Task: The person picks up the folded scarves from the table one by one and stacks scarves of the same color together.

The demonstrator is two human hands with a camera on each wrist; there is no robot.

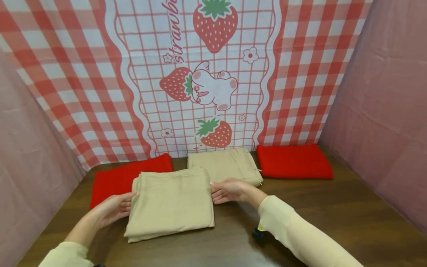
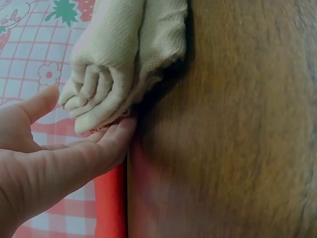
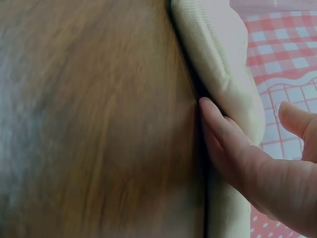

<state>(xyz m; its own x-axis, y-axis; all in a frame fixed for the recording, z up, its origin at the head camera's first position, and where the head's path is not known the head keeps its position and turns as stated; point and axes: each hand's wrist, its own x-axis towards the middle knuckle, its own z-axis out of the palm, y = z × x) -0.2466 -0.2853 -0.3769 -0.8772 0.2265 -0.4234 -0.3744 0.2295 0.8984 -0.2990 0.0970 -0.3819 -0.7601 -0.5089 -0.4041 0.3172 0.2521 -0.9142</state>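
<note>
A folded beige cloth (image 1: 171, 204) lies near the front of the wooden table, several layers thick. At its left side is my left hand (image 1: 115, 209), fingers extended with the tips at the lower edge. The left wrist view shows the rolled layers of the folded cloth (image 2: 99, 89) just above those fingers, the thumb standing apart from them. My right hand (image 1: 230, 191) is at the opposite side. From the right wrist, its straight fingers (image 3: 223, 126) reach in low at the edge of the folded cloth (image 3: 218, 59), thumb raised away.
Behind stands a second folded beige cloth (image 1: 223, 165), partly covered by the front one and the right hand. A red folded cloth (image 1: 293, 161) lies at the back right, another red cloth (image 1: 113, 180) at the back left. A strawberry-print curtain (image 1: 207, 111) hangs behind the table (image 1: 360, 215).
</note>
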